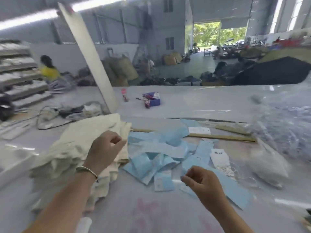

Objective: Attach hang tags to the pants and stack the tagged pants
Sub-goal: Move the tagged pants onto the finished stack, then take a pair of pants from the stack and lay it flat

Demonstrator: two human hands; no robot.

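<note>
A pile of cream pants lies on the left of the white table. My left hand hovers over its right edge with fingers curled; the blurred frame does not show whether it pinches cloth. Several light blue hang tags lie scattered in the middle, with white tags to their right. My right hand is over the blue tags with fingers curled, and a grip cannot be made out.
A white post rises from the table behind the pants. A blue box and a pink bottle stand farther back. Clear plastic bags heap at the right. Wooden strips lie beyond the tags. Cables and clutter sit far left.
</note>
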